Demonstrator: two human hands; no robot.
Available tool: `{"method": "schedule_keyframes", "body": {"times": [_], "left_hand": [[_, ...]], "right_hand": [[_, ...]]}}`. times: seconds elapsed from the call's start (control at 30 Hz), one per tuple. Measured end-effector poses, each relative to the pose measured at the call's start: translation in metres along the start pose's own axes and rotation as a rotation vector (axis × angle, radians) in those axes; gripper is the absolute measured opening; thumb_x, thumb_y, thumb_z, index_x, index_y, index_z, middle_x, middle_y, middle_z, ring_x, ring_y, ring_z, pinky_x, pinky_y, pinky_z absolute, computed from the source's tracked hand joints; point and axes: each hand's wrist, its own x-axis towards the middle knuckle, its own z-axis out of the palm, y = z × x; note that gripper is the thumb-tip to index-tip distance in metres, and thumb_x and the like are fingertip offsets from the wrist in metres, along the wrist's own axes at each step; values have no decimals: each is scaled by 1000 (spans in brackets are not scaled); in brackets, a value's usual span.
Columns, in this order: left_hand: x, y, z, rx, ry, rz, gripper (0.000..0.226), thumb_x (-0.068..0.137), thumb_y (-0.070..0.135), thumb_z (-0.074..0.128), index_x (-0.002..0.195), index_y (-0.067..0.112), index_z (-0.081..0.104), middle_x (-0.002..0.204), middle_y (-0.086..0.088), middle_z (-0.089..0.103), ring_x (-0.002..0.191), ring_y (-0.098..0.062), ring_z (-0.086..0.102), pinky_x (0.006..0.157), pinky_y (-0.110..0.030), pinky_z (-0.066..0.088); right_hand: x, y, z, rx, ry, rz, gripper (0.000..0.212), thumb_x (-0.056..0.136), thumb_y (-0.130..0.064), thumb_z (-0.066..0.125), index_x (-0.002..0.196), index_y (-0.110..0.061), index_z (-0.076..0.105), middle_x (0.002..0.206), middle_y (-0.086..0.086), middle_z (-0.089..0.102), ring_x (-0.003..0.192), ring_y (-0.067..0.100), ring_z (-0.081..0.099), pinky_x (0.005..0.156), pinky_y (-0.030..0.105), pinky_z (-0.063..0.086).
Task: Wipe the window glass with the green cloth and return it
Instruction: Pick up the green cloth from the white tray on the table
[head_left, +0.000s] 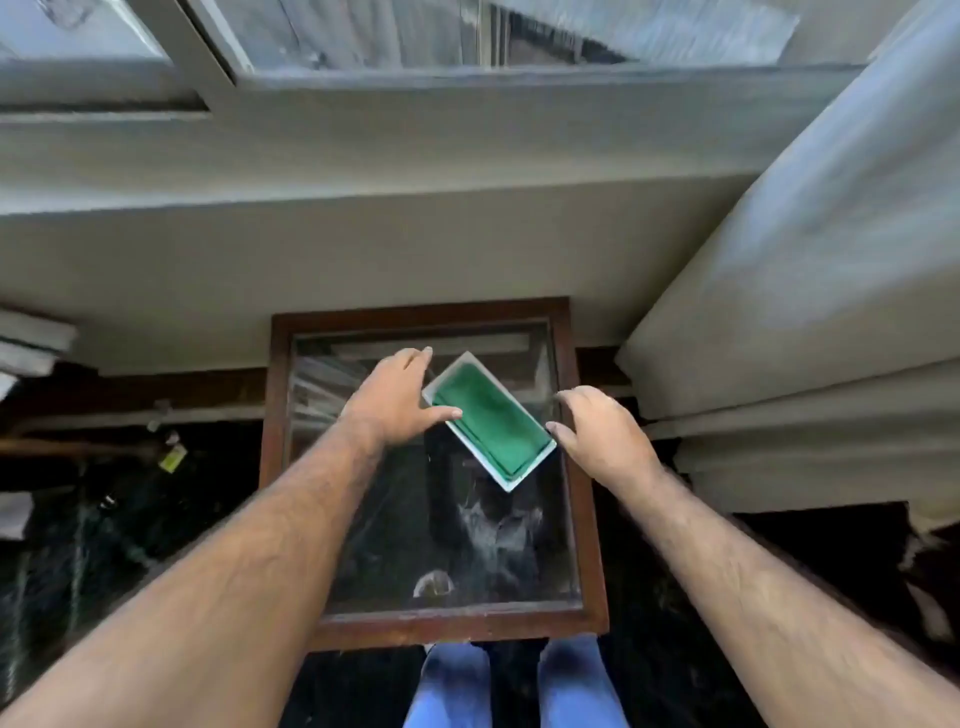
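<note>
A folded green cloth (488, 421) lies inside a white rectangular tray (511, 483), set diagonally on a glass pane in a brown wooden frame (589, 525). The glass (395, 519) is dusty and reflective. My left hand (397, 397) hovers at the tray's upper left edge, fingers spread, thumb near the tray's long side. My right hand (602, 434) hovers just right of the tray, fingers apart and curled slightly. Neither hand holds anything.
A pale wall and ledge (363, 244) rise behind the framed glass, with a window (467, 36) above. A grey curtain or stacked slabs (805, 312) stands at the right. Dark clutter lies at the left. My blue-clad legs (519, 686) are below the frame.
</note>
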Motion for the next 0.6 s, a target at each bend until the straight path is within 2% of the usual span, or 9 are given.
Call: {"method": "schedule_keyframes", "body": {"times": [0.1,0.2,0.37,0.5,0.6], "left_hand": [[35,-10,48,31,-62,-46,92,88,59,70,153,2,39,156,-20,46,146,-33,42,123,-39,32],[61,-16,87,7,-41,-95,74,90,54,71,142,4,53,139,-20,59,130,-35,56,112,-42,44],[92,-21,127,73,17,-115,64,97,49,63,137,-1,56,134,-20,59,126,-35,55,111,-45,47],[110,-21,146,93,43,-163,57,99,39,65,139,0,54,141,-20,51,133,-34,49,117,-45,44],[116,-17,157,148,62,-167,50,98,32,68,135,0,58,139,-19,52,131,-33,49,114,-45,45]], "right_hand": [[27,15,45,35,9,115,38,101,-32,65,127,-5,66,130,16,66,129,35,61,106,41,48],[45,23,80,66,22,188,33,96,-34,70,110,-4,69,116,17,68,115,38,66,93,42,54],[69,29,120,122,73,265,40,93,-46,75,105,-8,70,100,6,64,92,24,61,76,32,50],[80,24,136,120,38,260,29,93,-33,79,106,-9,70,101,6,63,94,24,63,81,34,53],[83,21,143,78,38,224,25,94,-22,77,114,-8,68,115,11,69,108,31,69,90,37,57]]}}
